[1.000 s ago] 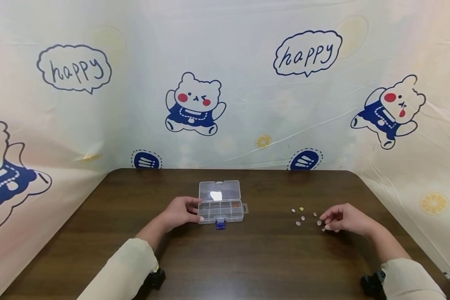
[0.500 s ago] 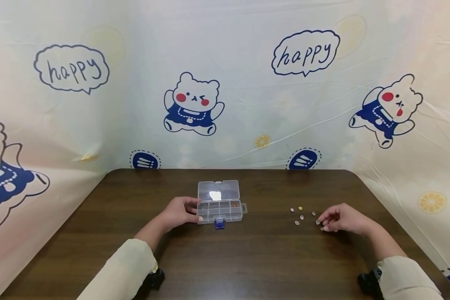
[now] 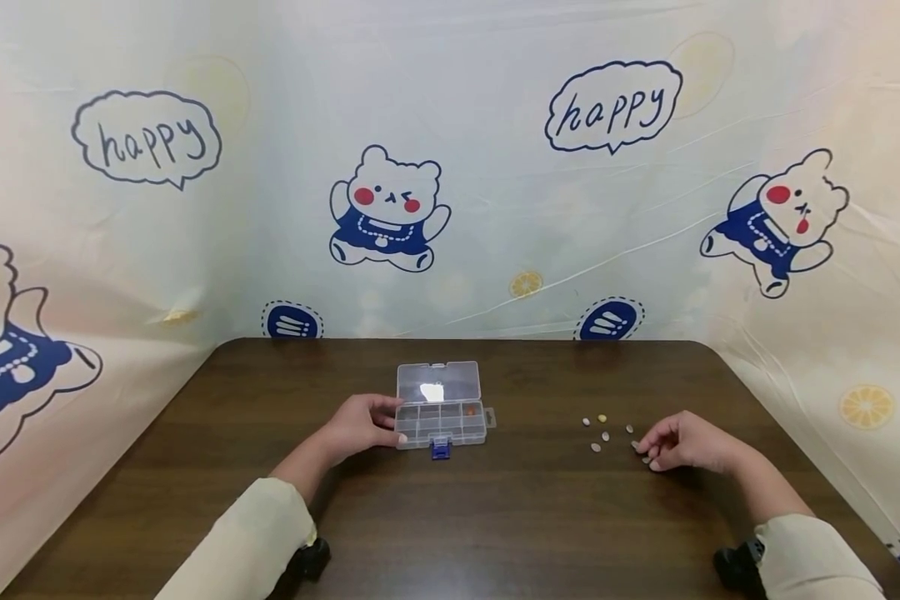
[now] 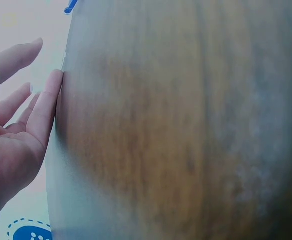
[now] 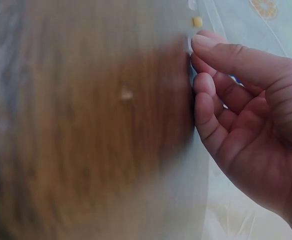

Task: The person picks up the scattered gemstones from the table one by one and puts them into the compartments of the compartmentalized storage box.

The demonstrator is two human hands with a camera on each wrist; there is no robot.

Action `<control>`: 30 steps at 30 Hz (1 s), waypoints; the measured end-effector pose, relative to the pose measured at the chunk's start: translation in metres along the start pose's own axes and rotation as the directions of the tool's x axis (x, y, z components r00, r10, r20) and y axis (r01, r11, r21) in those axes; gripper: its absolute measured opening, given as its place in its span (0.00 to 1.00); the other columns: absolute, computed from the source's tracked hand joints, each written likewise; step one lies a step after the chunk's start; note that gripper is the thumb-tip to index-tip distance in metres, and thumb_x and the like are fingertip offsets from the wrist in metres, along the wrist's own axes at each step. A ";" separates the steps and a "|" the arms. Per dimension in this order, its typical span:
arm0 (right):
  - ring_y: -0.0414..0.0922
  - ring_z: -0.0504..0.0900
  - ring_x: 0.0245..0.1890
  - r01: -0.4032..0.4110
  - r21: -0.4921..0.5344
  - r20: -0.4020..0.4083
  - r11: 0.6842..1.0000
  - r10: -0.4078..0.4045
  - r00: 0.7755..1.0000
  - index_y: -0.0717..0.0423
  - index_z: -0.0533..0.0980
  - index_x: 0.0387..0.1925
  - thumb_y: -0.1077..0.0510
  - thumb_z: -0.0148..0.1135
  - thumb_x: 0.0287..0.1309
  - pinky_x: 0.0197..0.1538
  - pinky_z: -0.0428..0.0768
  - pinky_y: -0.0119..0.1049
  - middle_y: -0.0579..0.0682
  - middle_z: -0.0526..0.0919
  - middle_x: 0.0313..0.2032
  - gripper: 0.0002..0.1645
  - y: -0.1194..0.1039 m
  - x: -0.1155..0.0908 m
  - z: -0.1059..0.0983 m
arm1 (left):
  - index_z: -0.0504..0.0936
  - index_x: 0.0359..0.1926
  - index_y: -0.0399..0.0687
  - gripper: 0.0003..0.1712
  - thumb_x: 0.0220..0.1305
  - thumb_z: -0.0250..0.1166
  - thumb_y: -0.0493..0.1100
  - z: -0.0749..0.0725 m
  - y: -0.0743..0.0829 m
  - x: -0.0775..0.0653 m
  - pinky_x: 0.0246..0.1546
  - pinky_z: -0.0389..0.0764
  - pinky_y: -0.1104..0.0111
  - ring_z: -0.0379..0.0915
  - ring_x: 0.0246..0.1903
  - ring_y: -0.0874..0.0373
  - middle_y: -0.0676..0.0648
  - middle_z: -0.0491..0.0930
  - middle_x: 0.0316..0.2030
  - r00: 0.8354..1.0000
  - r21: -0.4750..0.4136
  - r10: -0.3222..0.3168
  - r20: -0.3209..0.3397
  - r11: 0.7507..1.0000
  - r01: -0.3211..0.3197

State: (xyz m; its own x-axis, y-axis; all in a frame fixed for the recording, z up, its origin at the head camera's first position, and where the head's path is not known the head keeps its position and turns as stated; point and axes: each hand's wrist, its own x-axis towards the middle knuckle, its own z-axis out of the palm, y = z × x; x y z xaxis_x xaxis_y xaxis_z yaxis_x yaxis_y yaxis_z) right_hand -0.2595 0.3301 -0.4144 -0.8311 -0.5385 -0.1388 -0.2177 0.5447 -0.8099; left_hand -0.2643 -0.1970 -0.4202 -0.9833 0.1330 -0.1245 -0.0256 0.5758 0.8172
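Note:
A clear plastic compartment box [image 3: 440, 425] stands on the table with its lid [image 3: 438, 381] raised at the back and a blue latch [image 3: 440, 449] at the front. My left hand [image 3: 360, 423] holds the box's left end, thumb at the front corner and fingers toward the rear. An orange piece [image 3: 471, 411] lies in a back right compartment. At the right, my right hand [image 3: 686, 442] has thumb and index finger pinching at a small pale bead-like piece [image 3: 646, 460]; the fingertips partly hide it. Another pale piece [image 3: 635, 445] sits right at the index fingertip.
Several small pale pieces [image 3: 596, 447] and a yellow one [image 3: 602, 418] lie scattered between box and right hand. A hanging tab [image 3: 491, 417] sticks out from the box's right side. The brown table [image 3: 495, 525] ends at a printed cloth backdrop [image 3: 495, 208].
My right hand has shifted slightly toward me, and its thumb and index finger have come around the nearest pale piece. The left hand and the box stay in place.

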 end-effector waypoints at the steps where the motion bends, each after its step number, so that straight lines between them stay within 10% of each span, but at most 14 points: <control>1: 0.39 0.77 0.29 -0.001 -0.006 0.000 1.000 0.001 1.000 0.67 0.83 0.39 0.67 0.72 0.49 0.32 0.79 0.30 0.55 0.82 0.30 0.13 0.000 0.000 0.000 | 0.80 0.58 0.48 0.36 0.45 0.80 0.41 0.000 0.000 0.001 0.44 0.82 0.63 0.76 0.41 0.54 0.47 0.80 0.45 1.000 -0.004 0.001 0.001 1.000 -0.001; 30: 0.42 0.76 0.26 -0.018 -0.091 -0.065 0.996 0.012 0.998 0.60 0.85 0.37 0.58 0.70 0.56 0.30 0.79 0.36 0.51 0.86 0.33 0.09 -0.012 0.002 0.003 | 0.79 0.59 0.46 0.37 0.45 0.80 0.42 0.000 -0.001 -0.001 0.44 0.82 0.63 0.76 0.42 0.54 0.47 0.80 0.47 1.000 -0.001 0.012 0.000 1.000 -0.012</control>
State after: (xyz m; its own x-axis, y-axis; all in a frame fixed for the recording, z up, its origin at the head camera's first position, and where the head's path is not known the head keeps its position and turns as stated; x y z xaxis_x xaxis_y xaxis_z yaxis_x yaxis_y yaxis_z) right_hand -0.2567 0.3206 -0.4072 -0.8651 -0.4891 -0.1114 -0.2482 0.6103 -0.7522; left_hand -0.2636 -0.1983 -0.4211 -0.9836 0.1398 -0.1141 -0.0136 0.5734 0.8192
